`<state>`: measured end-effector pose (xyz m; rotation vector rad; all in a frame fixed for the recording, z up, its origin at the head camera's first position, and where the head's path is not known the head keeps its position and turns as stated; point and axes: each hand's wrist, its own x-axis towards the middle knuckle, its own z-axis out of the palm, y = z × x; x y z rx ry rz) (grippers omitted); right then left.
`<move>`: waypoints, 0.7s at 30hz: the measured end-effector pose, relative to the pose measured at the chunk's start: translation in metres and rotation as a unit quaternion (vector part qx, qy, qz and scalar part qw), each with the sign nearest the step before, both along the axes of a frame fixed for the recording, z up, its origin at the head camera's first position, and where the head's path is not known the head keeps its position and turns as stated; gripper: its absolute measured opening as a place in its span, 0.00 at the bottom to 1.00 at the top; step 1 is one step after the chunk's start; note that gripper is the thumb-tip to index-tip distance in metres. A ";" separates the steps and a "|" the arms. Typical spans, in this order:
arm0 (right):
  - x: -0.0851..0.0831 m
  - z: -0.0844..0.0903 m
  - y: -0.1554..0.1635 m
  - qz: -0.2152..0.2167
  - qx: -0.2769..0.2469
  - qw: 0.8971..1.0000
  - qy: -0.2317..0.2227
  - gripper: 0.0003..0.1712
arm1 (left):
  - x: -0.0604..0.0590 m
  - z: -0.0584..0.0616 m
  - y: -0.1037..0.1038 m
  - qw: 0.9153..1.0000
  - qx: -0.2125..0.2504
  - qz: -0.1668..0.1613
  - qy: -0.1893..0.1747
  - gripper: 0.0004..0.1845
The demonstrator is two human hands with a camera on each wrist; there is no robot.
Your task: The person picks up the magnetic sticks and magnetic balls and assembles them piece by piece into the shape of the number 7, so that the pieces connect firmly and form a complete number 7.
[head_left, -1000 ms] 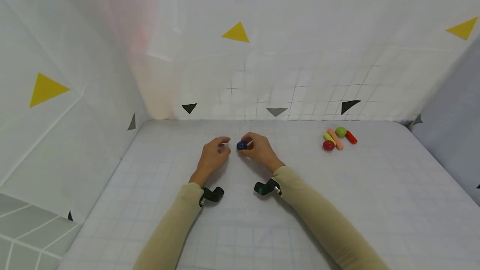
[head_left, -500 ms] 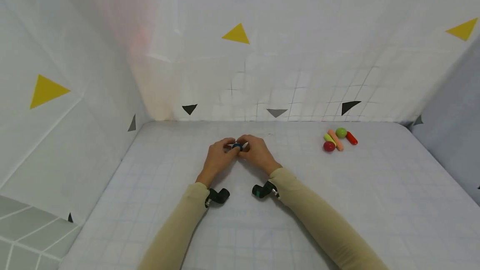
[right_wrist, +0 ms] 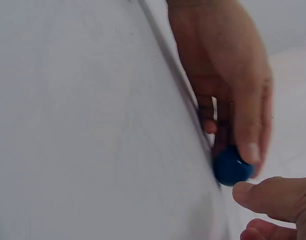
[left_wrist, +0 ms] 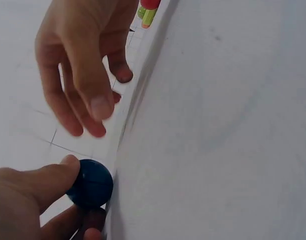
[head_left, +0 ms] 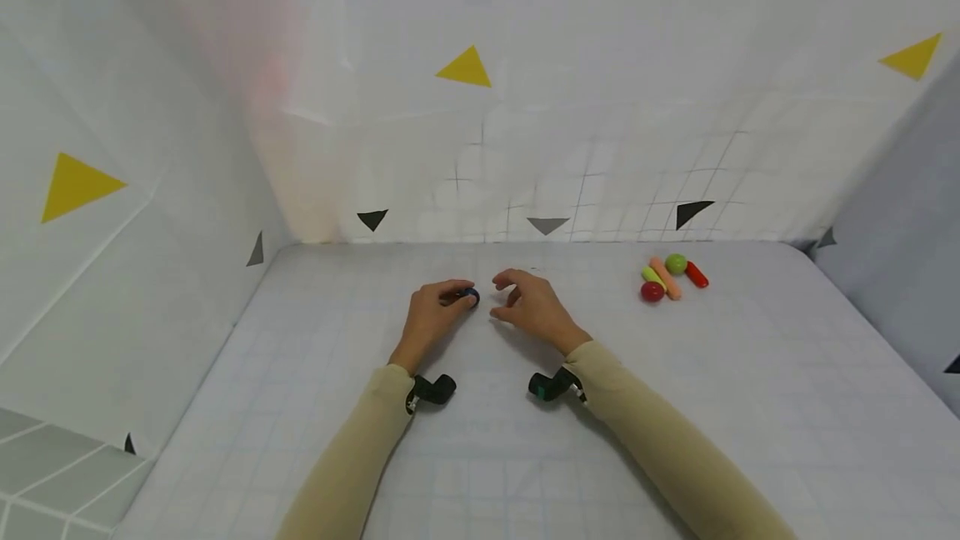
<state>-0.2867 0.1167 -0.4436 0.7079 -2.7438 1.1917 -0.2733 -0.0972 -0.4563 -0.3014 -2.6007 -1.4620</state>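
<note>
A dark blue ball (head_left: 471, 297) is located at the fingertips of the left hand (head_left: 433, 317), in the far half of the worktop (head_left: 480, 457), left of its centre. The left hand grips the ball between thumb and fingers; the left wrist view shows the thumb against the ball's side. Whether the ball also contacts the worktop cannot be determined.

The right hand (head_left: 536, 309) is positioned just right of the ball and is apart from it. Its thumb and fingers are spread, the fingers bent slightly, with a gap facing the ball; it holds nothing.

A black wrist camera (head_left: 435, 390) is mounted at the left wrist, and a second black unit (head_left: 552, 386) at the right. Both forearms are covered by beige sleeves (head_left: 667, 432).

To the right of the right hand, near the far edge, five small pieces lie in a cluster: a yellow-green stick (head_left: 652, 276), an orange stick (head_left: 666, 279) beside it, a red round piece (head_left: 652, 291) at their near side, a green round piece (head_left: 677, 263) and a red stick (head_left: 697, 274) on the right.

Behind the worktop stands a pale back wall (head_left: 600, 15) bearing yellow triangles (head_left: 465, 67).
</note>
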 end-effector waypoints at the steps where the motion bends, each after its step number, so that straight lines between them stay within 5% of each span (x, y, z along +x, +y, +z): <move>1: 0.001 0.001 0.005 -0.001 -0.003 1.000 0.002 0.27 | 0.000 0.000 0.000 1.000 0.001 -0.001 -0.003 0.16; 8: 0.012 0.011 0.033 -0.011 -0.012 1.000 0.002 0.28 | 0.003 -0.005 -0.004 0.999 0.016 -0.014 -0.031 0.21; 21: 0.022 0.032 0.068 -0.031 -0.020 0.999 0.029 0.24 | 0.003 -0.008 -0.006 1.000 0.014 -0.021 -0.003 0.20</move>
